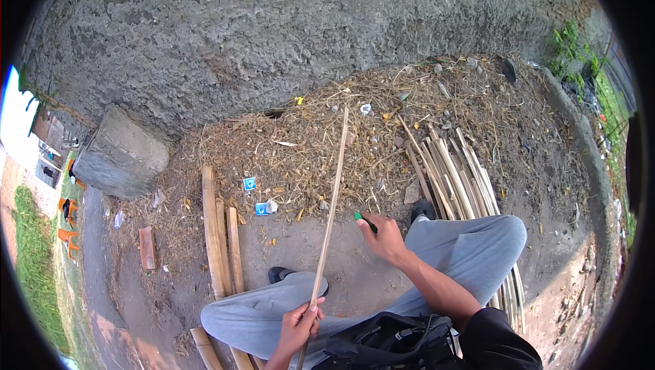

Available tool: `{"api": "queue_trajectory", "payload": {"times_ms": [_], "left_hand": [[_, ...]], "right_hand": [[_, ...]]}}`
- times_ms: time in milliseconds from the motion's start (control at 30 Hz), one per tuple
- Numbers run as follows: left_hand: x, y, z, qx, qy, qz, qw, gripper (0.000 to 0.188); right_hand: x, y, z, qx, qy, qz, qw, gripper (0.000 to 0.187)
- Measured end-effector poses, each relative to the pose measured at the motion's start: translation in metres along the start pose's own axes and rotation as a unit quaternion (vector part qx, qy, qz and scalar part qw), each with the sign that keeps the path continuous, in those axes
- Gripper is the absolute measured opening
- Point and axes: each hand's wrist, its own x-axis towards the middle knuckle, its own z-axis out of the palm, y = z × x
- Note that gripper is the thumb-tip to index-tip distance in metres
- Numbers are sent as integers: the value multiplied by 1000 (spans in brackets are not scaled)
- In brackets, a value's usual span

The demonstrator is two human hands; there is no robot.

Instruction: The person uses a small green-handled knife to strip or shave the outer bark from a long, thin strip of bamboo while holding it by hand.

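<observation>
Loose grey trousers [471, 244] here, plain cloth, lightly creased; dark shoes [421, 208] below them; now a black sleeve [501, 339], stopping short, leaving the right forearm [447, 288] bare; at the waist, a black bag-like piece [368, 351], all straps and folds; left hand [298, 323], right hand [384, 238], both bare.

Your stick [331, 212] is kinda long, skinny, tan, leaning slightly right; your green tool [359, 217] is right of it, apart.
</observation>
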Motion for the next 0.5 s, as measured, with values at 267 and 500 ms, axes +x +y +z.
{"api": "queue_trajectory", "payload": {"times_ms": [267, 500], "left_hand": [[84, 40, -9, -207, -94, -95, 969, 34], [111, 23, -15, -276, -117, -131, 945, 22]], "right_hand": [[-24, -13, 16, 53, -61, -96, 992, 32], [-23, -8, 24, 24, -72, -138, 988, 27]]}}
